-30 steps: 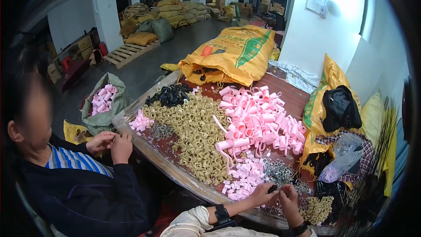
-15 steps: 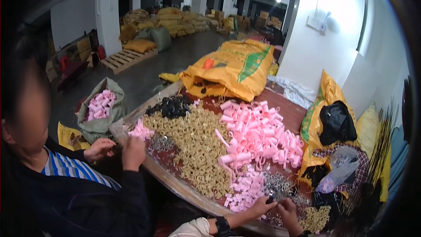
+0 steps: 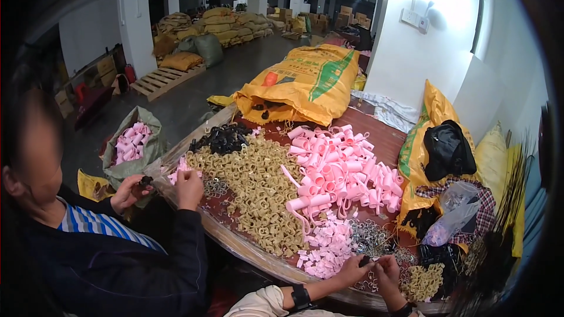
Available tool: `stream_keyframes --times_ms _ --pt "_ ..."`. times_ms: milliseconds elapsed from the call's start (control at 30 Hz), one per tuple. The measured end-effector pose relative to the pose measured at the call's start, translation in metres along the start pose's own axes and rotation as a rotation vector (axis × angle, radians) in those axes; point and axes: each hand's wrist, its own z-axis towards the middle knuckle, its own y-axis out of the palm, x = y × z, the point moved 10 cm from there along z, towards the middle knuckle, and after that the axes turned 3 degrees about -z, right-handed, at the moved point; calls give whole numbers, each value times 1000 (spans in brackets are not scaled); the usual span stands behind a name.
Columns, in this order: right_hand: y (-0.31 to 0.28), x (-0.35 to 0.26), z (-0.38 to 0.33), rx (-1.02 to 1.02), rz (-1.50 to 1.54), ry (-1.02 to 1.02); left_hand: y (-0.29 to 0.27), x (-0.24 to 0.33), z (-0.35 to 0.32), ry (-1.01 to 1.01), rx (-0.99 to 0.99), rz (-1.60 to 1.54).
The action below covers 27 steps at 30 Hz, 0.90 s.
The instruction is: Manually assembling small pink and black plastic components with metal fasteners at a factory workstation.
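My left hand is closed on a small black plastic piece at the table's near edge. Close beside it, my right hand has its fingers pinched together near that piece; whatever they hold is too small to name. Small pink pieces lie heaped just left of my hands. Beyond the hands are scattered small metal rings. A small pile of tan ring-like pieces sits to the right of my right hand.
A larger tan heap and pink tubes cover the table middle. Black pieces and a yellow sack lie farther back. At left, a co-worker's hand holds a dark piece. Another sack stands at right, bearing a black cap.
My hands have come closer together around the black piece. The co-worker's one hand has moved to the small pink pile; the other now shows a dark piece. The view has shifted slightly.
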Motion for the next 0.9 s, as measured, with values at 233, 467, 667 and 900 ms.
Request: stream_keyframes --times_ms 233,467,667,900 --pt "-4 -23 -8 23 -855 -600 -5 -45 8 -336 105 -552" --pt "52 -34 -27 -133 -1684 -821 -1 -38 4 -323 -53 -450" --pt "40 -61 -9 -123 -756 -566 -3 -37 -4 -374 -25 -513" --pt "34 -62 -15 -88 -765 -573 3 -41 -6 -391 -103 -493"
